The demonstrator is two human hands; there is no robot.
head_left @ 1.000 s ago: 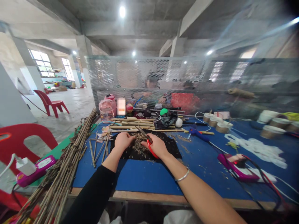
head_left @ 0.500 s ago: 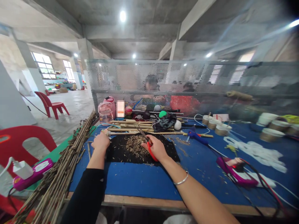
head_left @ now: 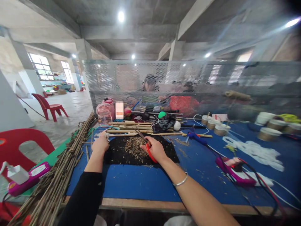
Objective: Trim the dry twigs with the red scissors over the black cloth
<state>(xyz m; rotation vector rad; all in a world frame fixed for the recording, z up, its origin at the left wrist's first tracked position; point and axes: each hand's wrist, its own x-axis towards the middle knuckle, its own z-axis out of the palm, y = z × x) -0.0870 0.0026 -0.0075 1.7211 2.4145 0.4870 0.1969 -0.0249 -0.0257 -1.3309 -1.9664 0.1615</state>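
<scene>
My right hand (head_left: 154, 148) is closed round red-handled scissors (head_left: 145, 143), blades pointing up-left over a heap of brown clippings (head_left: 134, 147). The heap lies on a black cloth (head_left: 117, 153) spread on the blue table (head_left: 145, 182). My left hand (head_left: 100, 143) is at the cloth's left edge, fingers curled on small stick pieces (head_left: 105, 135) near short loose sticks (head_left: 87, 153); what it grips is hard to make out.
A long bundle of thin twigs (head_left: 58, 175) runs along the table's left edge. Bamboo sticks (head_left: 131, 125), a pink bottle (head_left: 105, 110), tape rolls (head_left: 218, 128), a blue tool (head_left: 196, 135) and a magenta glue gun (head_left: 235, 172) with cables lie around. People sit behind a mesh screen (head_left: 164, 81). Red chairs (head_left: 50, 106) stand left.
My left hand left the clippings heap and moved left to the cloth's edge by the short sticks. My right hand with the scissors stayed over the heap.
</scene>
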